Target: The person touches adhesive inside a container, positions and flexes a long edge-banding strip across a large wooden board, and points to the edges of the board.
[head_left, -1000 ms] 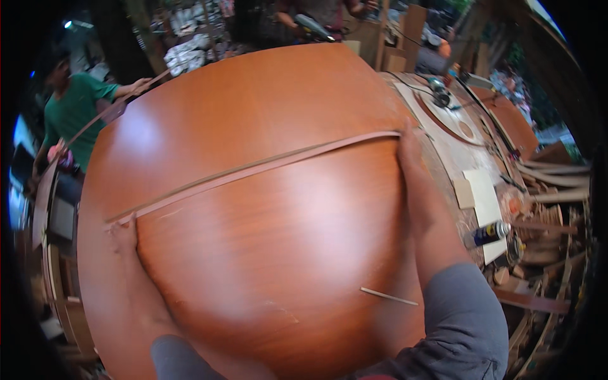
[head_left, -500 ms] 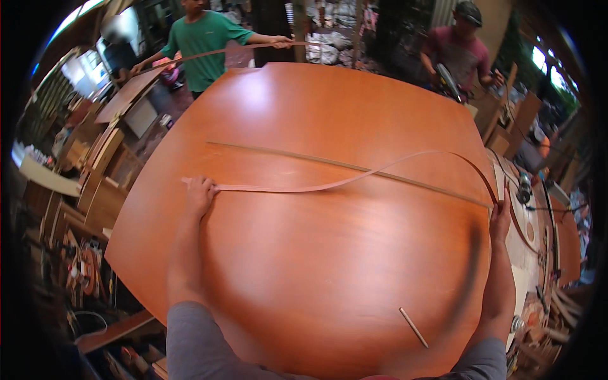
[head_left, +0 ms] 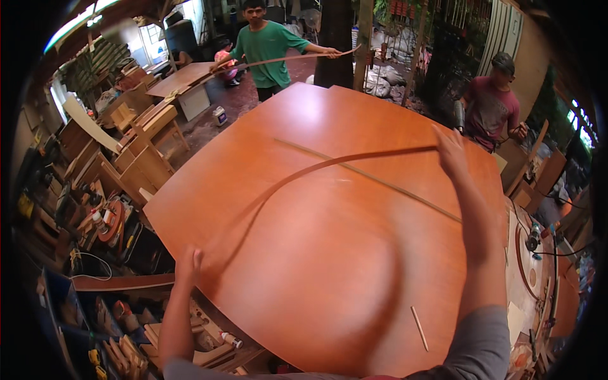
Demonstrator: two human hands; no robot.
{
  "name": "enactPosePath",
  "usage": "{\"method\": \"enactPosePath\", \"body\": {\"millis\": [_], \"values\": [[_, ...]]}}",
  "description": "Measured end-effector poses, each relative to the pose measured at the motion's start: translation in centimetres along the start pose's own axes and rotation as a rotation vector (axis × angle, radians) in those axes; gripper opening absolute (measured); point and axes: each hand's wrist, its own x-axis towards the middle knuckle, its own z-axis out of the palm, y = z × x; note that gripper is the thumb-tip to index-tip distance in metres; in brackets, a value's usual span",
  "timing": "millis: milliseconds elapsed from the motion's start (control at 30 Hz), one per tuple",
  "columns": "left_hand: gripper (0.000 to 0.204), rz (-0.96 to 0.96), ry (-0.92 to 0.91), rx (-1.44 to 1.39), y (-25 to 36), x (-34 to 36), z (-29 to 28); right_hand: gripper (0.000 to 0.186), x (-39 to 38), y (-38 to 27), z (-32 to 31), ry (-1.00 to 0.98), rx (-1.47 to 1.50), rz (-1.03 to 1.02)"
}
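Workshop, as seen from where I stand, left to right: blue crates (head_left: 60,288) with wood offcuts; stacked wooden parts (head_left: 142,136); a reddish-brown table (head_left: 180,81); a small can (head_left: 219,116) on the floor; a co-worker in a green shirt (head_left: 269,57), both hands on a long strip; pale sacks (head_left: 386,77); a second co-worker in a maroon shirt (head_left: 495,107), gripping a dark tool (head_left: 459,116); a side bench bearing a power tool (head_left: 534,237).

Surface: one large orange-brown panel (head_left: 310,259), glossy. Lying on it, a thin straight strip (head_left: 373,174), set slantwise, and a short pale stick (head_left: 420,329), near the right forearm.

Hands: two, well apart. Left hand (head_left: 187,269), at the panel's left edge, fingers curled; blur there, cannot tell whether it grips anything. Brown strip (head_left: 323,163), between the hands, arched over the panel, its left part blurred. Right hand (head_left: 451,155), above the panel's far right side, closed about the brown strip's right end.
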Motion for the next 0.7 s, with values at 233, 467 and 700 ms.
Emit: {"method": "enactPosePath", "body": {"millis": [233, 467, 700], "values": [[0.033, -0.287, -0.052, -0.386, 8.5, -11.2, -5.5, 0.053, 9.4, -21.6, 9.8, 0.014, 0.291, -0.026], [0.029, -0.406, -0.035, -0.845, 11.0, -7.7, -2.3, 0.070, -6.2, -36.7, -4.0, -0.405, 0.666, -0.217], [0.033, -0.358, -0.156, -0.897, 8.9, 0.6, 7.8, 0.080, -25.1, -30.7, -20.3, -0.559, 0.754, 0.314]]}}
